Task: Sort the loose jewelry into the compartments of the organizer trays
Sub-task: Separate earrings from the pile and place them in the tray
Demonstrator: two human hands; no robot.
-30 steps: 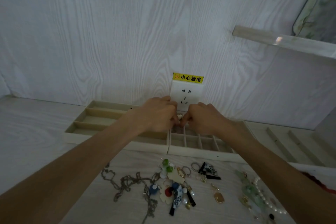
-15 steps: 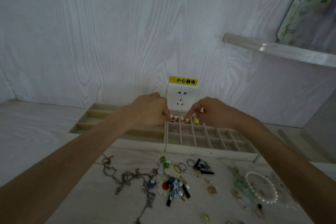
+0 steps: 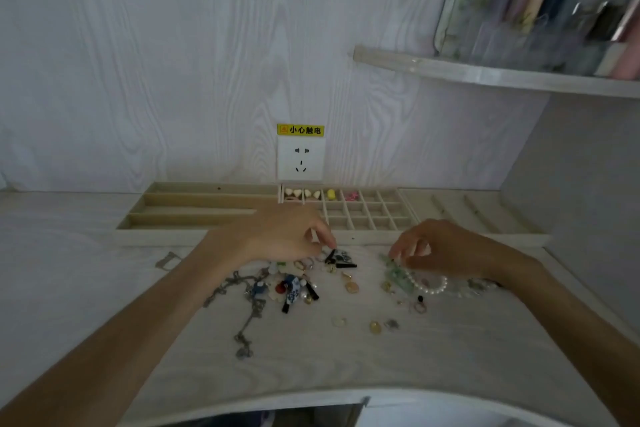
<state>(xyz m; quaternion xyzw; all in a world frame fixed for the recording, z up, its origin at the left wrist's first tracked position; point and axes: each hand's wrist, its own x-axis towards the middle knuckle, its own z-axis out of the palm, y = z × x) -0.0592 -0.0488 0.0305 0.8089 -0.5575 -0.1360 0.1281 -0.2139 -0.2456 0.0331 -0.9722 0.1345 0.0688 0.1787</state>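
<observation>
Loose jewelry lies on the white desk: a silver chain point(image 3: 250, 308), blue-and-white earrings point(image 3: 293, 288), rings point(image 3: 304, 264), a gold pendant point(image 3: 351, 287) and a pearl bracelet point(image 3: 433, 289). My left hand point(image 3: 284, 236) pinches the top of a black stick earring point(image 3: 330, 255). My right hand point(image 3: 446, 248) curls its fingertips onto a green bead bracelet point(image 3: 393, 272). Behind them stands the grid tray point(image 3: 367, 217); its back row holds white hearts point(image 3: 292, 193), a yellow piece point(image 3: 331, 194) and a pink piece point(image 3: 350, 196).
A tray with long compartments point(image 3: 207, 210) sits left of the grid, a slatted tray point(image 3: 467, 211) right of it. A wall socket point(image 3: 300, 158) is behind the trays. A shelf point(image 3: 485, 74) with bottles juts out at upper right. Small charms point(image 3: 375, 326) lie nearer me.
Both hands have pulled back from the grid tray's back row to the loose pile. The view has tipped so more of the desk shows.
</observation>
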